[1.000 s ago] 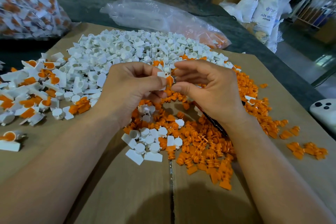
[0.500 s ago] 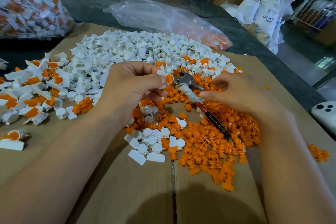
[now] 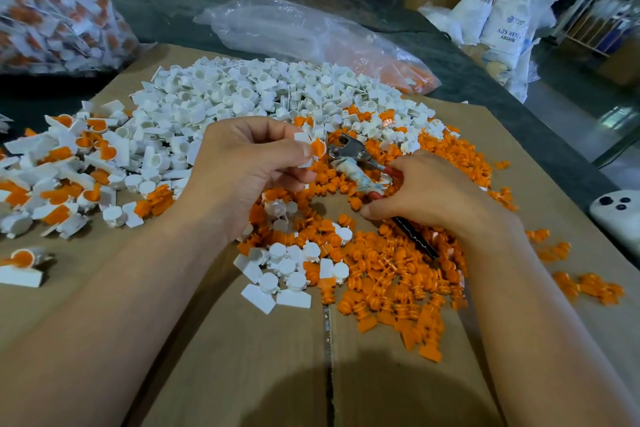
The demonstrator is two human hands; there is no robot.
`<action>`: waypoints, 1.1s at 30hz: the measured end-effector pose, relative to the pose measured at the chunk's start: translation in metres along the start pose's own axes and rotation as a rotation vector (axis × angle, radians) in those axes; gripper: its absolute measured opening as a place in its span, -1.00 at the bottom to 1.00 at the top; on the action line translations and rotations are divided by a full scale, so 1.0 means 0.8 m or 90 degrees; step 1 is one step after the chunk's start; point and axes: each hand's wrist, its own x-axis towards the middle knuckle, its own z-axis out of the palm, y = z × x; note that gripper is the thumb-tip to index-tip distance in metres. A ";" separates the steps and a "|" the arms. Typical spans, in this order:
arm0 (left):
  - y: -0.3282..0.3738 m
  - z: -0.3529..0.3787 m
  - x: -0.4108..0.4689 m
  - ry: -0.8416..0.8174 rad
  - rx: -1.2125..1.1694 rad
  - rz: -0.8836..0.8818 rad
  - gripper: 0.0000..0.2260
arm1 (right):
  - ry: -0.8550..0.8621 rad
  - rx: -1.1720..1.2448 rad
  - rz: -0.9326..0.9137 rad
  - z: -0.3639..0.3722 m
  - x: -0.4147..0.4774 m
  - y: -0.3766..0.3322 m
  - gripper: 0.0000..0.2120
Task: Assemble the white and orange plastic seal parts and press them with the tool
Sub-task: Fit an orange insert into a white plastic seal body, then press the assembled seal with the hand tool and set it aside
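Note:
My left hand (image 3: 249,166) pinches a white seal body with an orange insert (image 3: 314,148) in it, held above the pile. My right hand (image 3: 429,194) closes around the red and black handles of the pressing tool (image 3: 353,156). The tool's metal jaws lie just right of the held seal, close to it. A heap of white parts (image 3: 249,94) fills the far side of the cardboard sheet (image 3: 270,357). Loose orange parts (image 3: 398,284) spread below and to the right of my hands.
Assembled white-and-orange seals (image 3: 59,170) lie in a pile at the left. A clear bag of orange parts (image 3: 311,35) and a full bag of seals (image 3: 52,7) sit behind. A white device (image 3: 620,218) rests at the right edge.
My right hand let go of the seal, dropped down to the right and took hold of the tool's handles. My left hand kept the seal in place.

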 end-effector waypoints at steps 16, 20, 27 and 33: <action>-0.005 -0.003 0.008 0.058 -0.065 0.036 -0.84 | 0.217 0.144 -0.033 -0.025 -0.015 -0.004 -0.79; -0.006 -0.002 0.009 0.080 -0.082 0.066 -0.84 | 0.303 0.146 -0.087 -0.022 -0.015 -0.006 -0.73; -0.007 -0.003 0.009 0.101 -0.074 0.110 -0.85 | 0.329 0.041 -0.161 -0.010 -0.020 -0.024 -0.82; -0.008 -0.002 0.009 0.107 -0.066 0.135 -0.84 | 0.274 0.072 -0.191 -0.004 -0.020 -0.031 -0.73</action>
